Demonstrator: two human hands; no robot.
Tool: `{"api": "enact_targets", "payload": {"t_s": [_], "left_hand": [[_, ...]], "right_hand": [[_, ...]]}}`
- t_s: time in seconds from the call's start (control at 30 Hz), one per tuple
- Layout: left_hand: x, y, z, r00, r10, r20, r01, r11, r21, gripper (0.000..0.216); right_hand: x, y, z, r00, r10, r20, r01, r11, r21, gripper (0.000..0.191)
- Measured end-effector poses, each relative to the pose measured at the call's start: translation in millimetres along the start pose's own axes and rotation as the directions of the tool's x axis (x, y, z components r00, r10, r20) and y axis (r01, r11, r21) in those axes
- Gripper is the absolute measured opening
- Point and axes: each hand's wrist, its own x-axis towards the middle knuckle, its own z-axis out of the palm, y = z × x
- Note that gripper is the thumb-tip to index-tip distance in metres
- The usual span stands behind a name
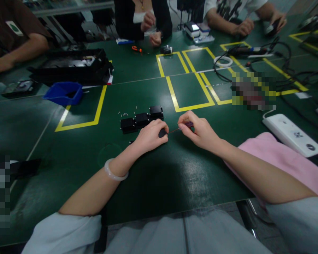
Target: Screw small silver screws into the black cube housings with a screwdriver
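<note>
My left hand (150, 135) is closed around a small black part (162, 133) on the green table (153, 183). A thin screwdriver with a dark red handle (187, 125) is pinched in my right hand (198, 132), and its shaft reaches to the black part. Just beyond my left hand lie three small black box-shaped parts (142, 119) in a row. Several tiny screws (124, 114) are scattered beside them on the left.
A blue bin (63, 93) and a black tray (71, 66) sit at the far left. A white power strip (291, 134) and pink cloth (278, 158) lie on the right, with cables (267, 56) beyond. Other people's hands work along the far edge. Yellow tape marks rectangles.
</note>
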Motion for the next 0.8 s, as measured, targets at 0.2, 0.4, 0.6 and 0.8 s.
{"api": "enact_targets", "payload": {"t_s": [0.2, 0.4, 0.6, 0.8], "left_hand": [[1.0, -0.4, 0.7, 1.0, -0.005, 0.002, 0.005, 1.0, 0.0, 0.015], [0.8, 0.8, 0.0, 1.0, -0.005, 0.003, 0.005, 1.0, -0.002, 0.016], [0.5, 2.3, -1.4, 1.0, -0.02, 0.017, 0.02, 1.0, -0.001, 0.016], [0.5, 1.8, -0.8, 1.0, -0.013, 0.009, 0.013, 1.0, -0.002, 0.016]], "right_hand": [[-0.7, 2.2, 2.0, 1.0, -0.008, -0.022, 0.007, 1.0, -0.023, 0.009], [-0.5, 2.4, 1.8, 1.0, -0.013, -0.023, 0.012, 1.0, -0.023, 0.007], [0.0, 0.6, 0.3, 1.0, -0.021, -0.013, 0.021, 1.0, -0.019, 0.004], [-0.1, 0.1, -0.3, 1.0, -0.023, -0.006, 0.022, 1.0, -0.019, 0.004]]}}
